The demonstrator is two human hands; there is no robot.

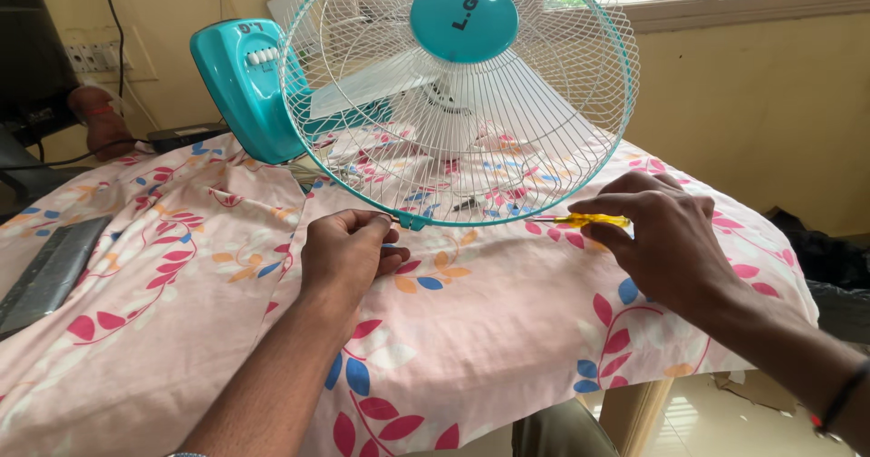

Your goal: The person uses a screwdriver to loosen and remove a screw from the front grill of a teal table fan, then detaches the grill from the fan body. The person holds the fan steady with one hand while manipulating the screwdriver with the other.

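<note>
A teal and white table fan [458,95] lies tipped on a table, its round wire guard [544,104] facing me and its teal base [240,81] behind at the left. My left hand [349,253] is closed with the fingertips pinched at the teal clip [410,220] on the guard's lower rim. My right hand [657,230] holds a yellow-handled screwdriver [589,221], its shaft pointing left along the rim toward the clip.
A pink floral cloth [181,276] covers the table. A dark keyboard [45,276] lies at the left edge. A black cable [63,160] and an adapter [186,134] sit behind the fan base. A yellow wall and window are beyond.
</note>
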